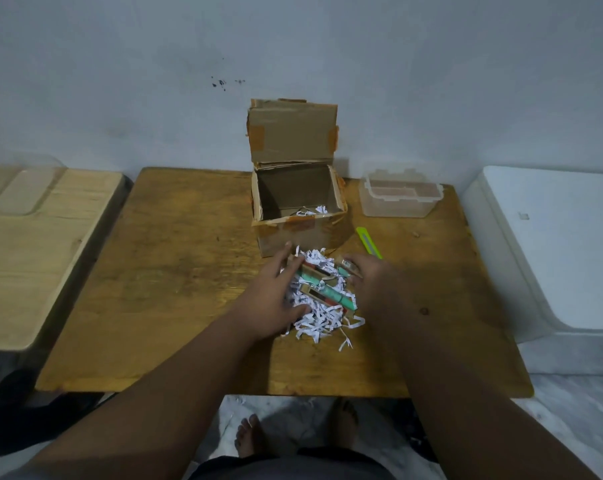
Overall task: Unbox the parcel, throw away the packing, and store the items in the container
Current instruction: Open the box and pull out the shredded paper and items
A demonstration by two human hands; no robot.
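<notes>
The open cardboard parcel stands at the table's back with its lid upright and a few paper shreds inside. In front of it lies a heap of white shredded paper. Several small green, red and brown item boxes lie on top of the heap. My left hand rests on the heap's left side, fingers spread and touching the items. My right hand is at the heap's right side, with its fingertips on the end of a green box. A clear plastic container sits right of the parcel.
A green utility knife lies between the parcel and my right hand. The wooden table is flanked by a lighter table on the left with a clear lid, and a white surface on the right. My bare feet show below.
</notes>
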